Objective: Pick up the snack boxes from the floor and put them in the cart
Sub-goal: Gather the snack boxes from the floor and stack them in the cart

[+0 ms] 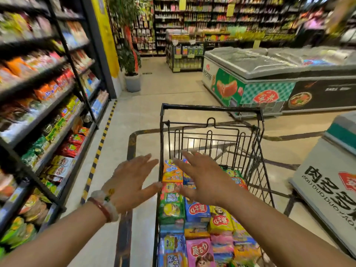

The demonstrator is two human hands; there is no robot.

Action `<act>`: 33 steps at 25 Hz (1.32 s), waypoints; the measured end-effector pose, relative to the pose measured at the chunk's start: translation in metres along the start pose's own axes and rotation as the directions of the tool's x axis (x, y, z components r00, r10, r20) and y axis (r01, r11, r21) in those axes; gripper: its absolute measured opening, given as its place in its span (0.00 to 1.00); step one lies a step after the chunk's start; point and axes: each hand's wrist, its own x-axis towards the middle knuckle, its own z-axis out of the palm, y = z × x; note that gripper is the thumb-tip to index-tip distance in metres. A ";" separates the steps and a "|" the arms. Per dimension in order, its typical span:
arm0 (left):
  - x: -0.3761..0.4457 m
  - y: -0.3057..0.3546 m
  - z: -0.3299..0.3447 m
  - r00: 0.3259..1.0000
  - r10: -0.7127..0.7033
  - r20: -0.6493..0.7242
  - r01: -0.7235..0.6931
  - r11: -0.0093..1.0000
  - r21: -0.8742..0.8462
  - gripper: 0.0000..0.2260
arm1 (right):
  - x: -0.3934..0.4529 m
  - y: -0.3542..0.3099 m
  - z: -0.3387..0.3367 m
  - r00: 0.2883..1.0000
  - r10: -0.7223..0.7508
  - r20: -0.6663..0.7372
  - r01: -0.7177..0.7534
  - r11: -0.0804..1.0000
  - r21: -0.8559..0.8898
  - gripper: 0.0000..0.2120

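One black wire cart (212, 116) stands in the aisle, and the snack boxes (196, 214) lie inside it, packed close together in about three rows; more than a dozen are visible, an exact count is not possible. They are flat, bright cartons: orange, green, blue, yellow and pink, several with a red heart-shaped label. Two hands hover above the cart: the left hand (129, 185) and the right hand (204, 178), both with fingers straight and spread, holding nothing. Two bracelets (104, 207) are on the left wrist.
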 end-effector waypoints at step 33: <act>-0.634 0.283 -0.050 0.170 -0.947 -0.273 0.985 0.161 0.056 0.58 | -0.293 -0.393 -0.088 0.255 -0.967 -0.012 0.964 0.253 0.085 0.35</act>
